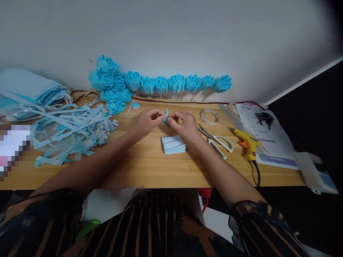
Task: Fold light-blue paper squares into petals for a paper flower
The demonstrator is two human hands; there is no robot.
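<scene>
Both hands meet over the middle of the wooden table, pinching one small piece of blue fabric (166, 115) between them. My left hand (149, 121) grips its left side with thumb and fingertips. On its other side, my right hand (184, 123) pinches it the same way. Just below the hands lies a stack of pale blue fabric pieces (173, 145). A single folded blue petal (136, 105) rests to the left of my left hand. Scissors (214, 138) with white handles lie partly open to the right of my right hand.
Blue fabric flowers (161, 85) on sticks lean along the wall. Cut strips (77, 128) and bagged face masks (32, 91) cover the left. At right are a tape roll (210, 116), a yellow glue gun (248, 142) with its cord, papers (268, 139) and keys (264, 118).
</scene>
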